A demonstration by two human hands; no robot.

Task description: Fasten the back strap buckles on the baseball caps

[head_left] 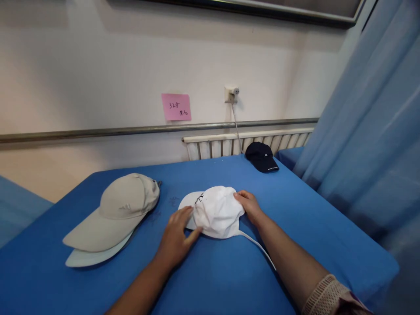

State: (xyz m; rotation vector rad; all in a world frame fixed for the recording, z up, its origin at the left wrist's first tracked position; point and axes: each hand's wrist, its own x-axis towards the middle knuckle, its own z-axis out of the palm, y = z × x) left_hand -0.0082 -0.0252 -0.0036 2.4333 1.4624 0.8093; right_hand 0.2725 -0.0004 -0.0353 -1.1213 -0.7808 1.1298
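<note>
A white baseball cap [218,212] lies on its side on the blue-covered table, its brim pointing left and a black logo near the brim. A white strap trails from its right side toward my right forearm. My right hand [248,205] pinches the cap's back edge between thumb and fingers. Over the brim end is my left hand [179,234], thumb and fingers apart, fingertips at the cap's near left side; it does not appear to grip the fabric. To the left, a beige cap [123,203] rests on top of another pale cap, whose brim [98,257] shows beneath.
A dark navy cap [261,156] sits at the table's far right corner. Behind the blue table [203,280] are a white radiator [216,148], a metal rail [131,130] and a wall socket [231,95] with a cord. A blue curtain [364,131] hangs at the right.
</note>
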